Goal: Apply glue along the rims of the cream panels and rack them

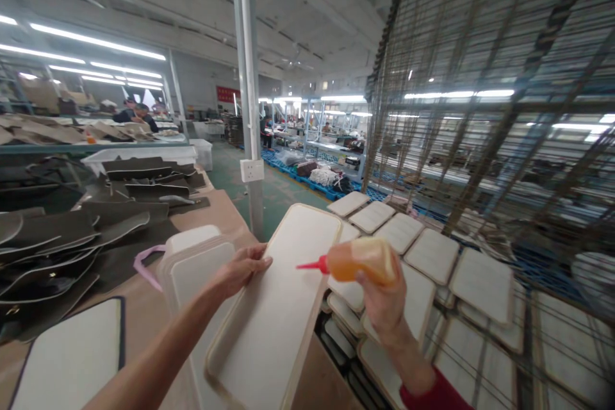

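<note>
Over the right edge of the surface (230, 218), the left hand (246, 269) is closed, pinching a white panel (283, 295); the right hand (384, 304) wraps round an amber bottle (360, 261).

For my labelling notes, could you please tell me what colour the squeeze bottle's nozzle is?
The nozzle is pinkish red, best seen in the head view.

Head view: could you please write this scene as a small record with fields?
Left hand: holds white panel by its left edge
Right hand: holds bottle with amber content
Red nozzle: points left, over the panel; contact unclear
Picture left: dark pieces in piles, purple strip
Picture right: pale panels in rows
Behind: post with white socket box
</note>
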The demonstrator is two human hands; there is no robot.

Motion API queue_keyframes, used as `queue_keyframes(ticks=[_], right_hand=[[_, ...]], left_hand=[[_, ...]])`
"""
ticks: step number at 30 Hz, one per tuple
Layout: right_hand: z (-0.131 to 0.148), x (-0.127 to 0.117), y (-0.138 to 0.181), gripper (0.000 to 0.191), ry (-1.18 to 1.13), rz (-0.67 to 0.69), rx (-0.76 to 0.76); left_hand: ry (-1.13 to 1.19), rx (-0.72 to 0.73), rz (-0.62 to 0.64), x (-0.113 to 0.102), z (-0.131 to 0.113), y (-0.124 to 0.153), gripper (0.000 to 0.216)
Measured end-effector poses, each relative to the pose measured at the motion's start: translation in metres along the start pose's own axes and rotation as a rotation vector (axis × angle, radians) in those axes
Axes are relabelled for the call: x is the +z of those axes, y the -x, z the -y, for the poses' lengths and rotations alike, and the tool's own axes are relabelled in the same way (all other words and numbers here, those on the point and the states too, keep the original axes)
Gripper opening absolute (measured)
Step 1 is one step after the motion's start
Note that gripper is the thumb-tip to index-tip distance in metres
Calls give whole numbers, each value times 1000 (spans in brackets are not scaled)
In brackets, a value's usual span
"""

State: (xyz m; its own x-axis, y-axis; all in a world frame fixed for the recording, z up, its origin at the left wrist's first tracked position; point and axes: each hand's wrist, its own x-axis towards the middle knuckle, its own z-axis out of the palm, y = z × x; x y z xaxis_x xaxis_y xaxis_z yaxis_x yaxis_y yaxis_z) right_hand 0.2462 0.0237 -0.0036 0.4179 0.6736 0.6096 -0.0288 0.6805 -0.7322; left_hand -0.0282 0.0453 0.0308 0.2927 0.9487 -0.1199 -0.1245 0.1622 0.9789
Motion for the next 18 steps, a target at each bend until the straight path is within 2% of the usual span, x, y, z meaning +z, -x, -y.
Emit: queue_keyframes(ticks=[3,5,7,10,11,13,17,18], right_hand=[[-7,10,-35,68,-42,-142,-46],[-7,11,-28,67,-32,-148,-43],[-3,7,3,62,21,-63,-12],[9,0,57,68,132,207,33],[13,0,68,68,146,243,48],[18,4,67,65,144,186,50],[11,15,12,66,75,-123,15],[7,16,2,68,53,-165,13]], left_hand=[[26,18,35,6,1,4,43],[50,18,41,8,1,4,44],[55,2,31,7,1,1,46],[38,-10,13,2,5,-2,50],[30,-9,9,0,7,-3,51],[12,-15,23,-1,9,-1,52],[4,-27,120,4,10,4,52],[13,-25,137,6,9,4,52]])
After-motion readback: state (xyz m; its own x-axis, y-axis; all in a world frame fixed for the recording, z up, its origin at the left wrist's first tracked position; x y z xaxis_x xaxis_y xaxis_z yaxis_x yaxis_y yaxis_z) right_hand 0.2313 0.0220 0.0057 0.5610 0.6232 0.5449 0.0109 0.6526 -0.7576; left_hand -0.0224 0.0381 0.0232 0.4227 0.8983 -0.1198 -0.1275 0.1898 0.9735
